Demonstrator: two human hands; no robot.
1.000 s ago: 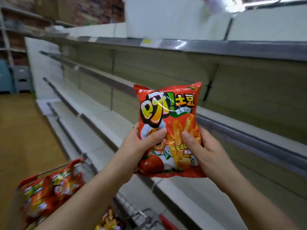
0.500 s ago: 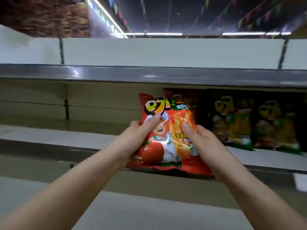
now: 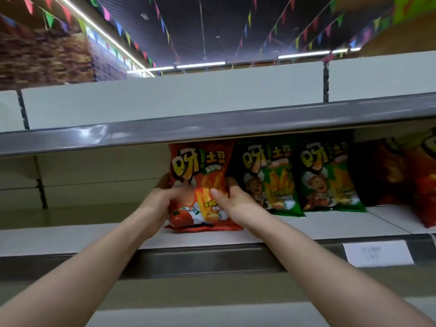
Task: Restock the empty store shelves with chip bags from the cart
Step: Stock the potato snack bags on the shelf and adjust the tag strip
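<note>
Both left hand [image 3: 158, 202] and right hand [image 3: 237, 201] grip the red chip bag [image 3: 200, 166] standing between them on the shelf [image 3: 94, 238].

Coloured pennant strings [image 3: 106, 13] under dark ceiling [image 3: 224, 31]; strip lights [image 3: 200, 65] lit; white label [image 3: 377, 253] lower right.

Bright ceiling tube lights [image 3: 200, 65]; motion-blurred, wide-angle-bent edges; dim under-shelf shadow.
</note>
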